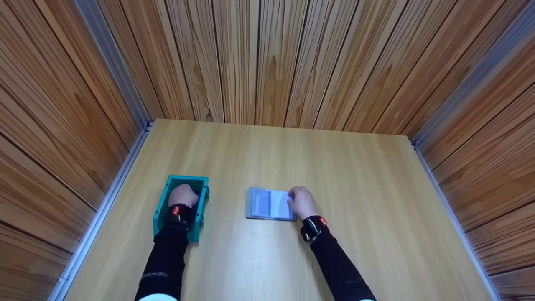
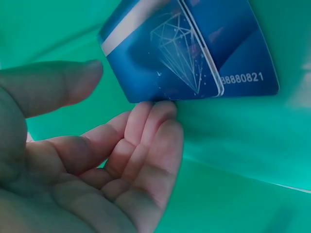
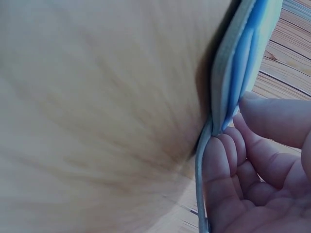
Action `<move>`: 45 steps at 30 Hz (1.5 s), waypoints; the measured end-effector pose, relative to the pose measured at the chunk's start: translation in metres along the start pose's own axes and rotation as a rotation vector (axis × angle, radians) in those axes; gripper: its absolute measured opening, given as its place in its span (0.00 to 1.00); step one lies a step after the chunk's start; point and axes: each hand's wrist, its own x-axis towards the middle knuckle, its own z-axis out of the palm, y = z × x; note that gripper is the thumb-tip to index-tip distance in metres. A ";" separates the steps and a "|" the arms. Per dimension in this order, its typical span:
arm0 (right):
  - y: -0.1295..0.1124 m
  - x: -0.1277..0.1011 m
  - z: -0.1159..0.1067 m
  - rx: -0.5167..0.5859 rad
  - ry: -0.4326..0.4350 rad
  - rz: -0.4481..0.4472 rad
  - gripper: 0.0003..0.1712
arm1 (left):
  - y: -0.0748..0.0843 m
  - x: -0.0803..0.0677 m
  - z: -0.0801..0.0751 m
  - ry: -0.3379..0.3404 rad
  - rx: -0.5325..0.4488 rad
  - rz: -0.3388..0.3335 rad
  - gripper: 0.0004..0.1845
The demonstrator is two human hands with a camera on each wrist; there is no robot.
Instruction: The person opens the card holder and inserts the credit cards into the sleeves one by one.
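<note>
A teal box [image 1: 160,203] stands on the left of the wooden table [image 1: 317,159]. My left hand [image 1: 182,195] reaches down into it. In the left wrist view, two overlapping blue cards [image 2: 194,48] with a diamond print and a number lean against the teal wall [image 2: 233,145]. The curled fingertips [image 2: 155,110] of my left hand [image 2: 124,92] touch the cards' lower edge, and the thumb stays apart from them. A grey and blue card album [image 1: 267,204] lies flat at mid-table. My right hand [image 1: 301,202] is at its right edge. Close up, the right hand [image 3: 238,121] has fingertips [image 3: 224,141] tucked under a leaf of the album [image 3: 233,63], thumb just above.
Wooden slat walls close in the table on the back, left and right, with metal strips [image 1: 125,167] along the side edges. Bare tabletop [image 3: 97,97] stretches around the album and to the right of it.
</note>
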 end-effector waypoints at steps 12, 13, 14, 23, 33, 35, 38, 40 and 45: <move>-0.001 0.000 0.000 0.000 -0.012 0.025 0.09 | -0.004 0.006 0.003 0.000 -0.004 -0.015 0.12; -0.001 0.000 0.000 0.001 -0.015 0.030 0.08 | -0.004 0.006 0.002 -0.003 -0.004 -0.019 0.12; -0.001 0.001 0.000 0.002 -0.021 0.038 0.08 | -0.003 0.005 0.002 -0.006 -0.005 -0.020 0.11; -0.004 0.002 -0.002 0.002 -0.048 0.076 0.08 | -0.001 0.004 0.000 -0.033 -0.029 -0.058 0.09; 0.000 0.001 0.001 -0.020 -0.007 0.028 0.08 | -0.004 0.007 -0.001 -0.010 -0.005 -0.047 0.04; 0.000 0.001 0.001 -0.018 -0.005 0.023 0.08 | -0.004 0.007 -0.001 -0.012 0.000 -0.045 0.04; -0.001 0.002 0.000 -0.001 -0.015 0.040 0.07 | -0.003 0.008 -0.001 -0.017 -0.006 -0.052 0.04; -0.002 0.002 -0.001 0.008 -0.022 0.052 0.07 | -0.002 0.007 -0.002 -0.012 -0.013 -0.049 0.03; -0.002 0.002 0.000 0.005 -0.022 0.055 0.07 | 0.000 0.005 -0.002 0.012 -0.009 -0.032 0.05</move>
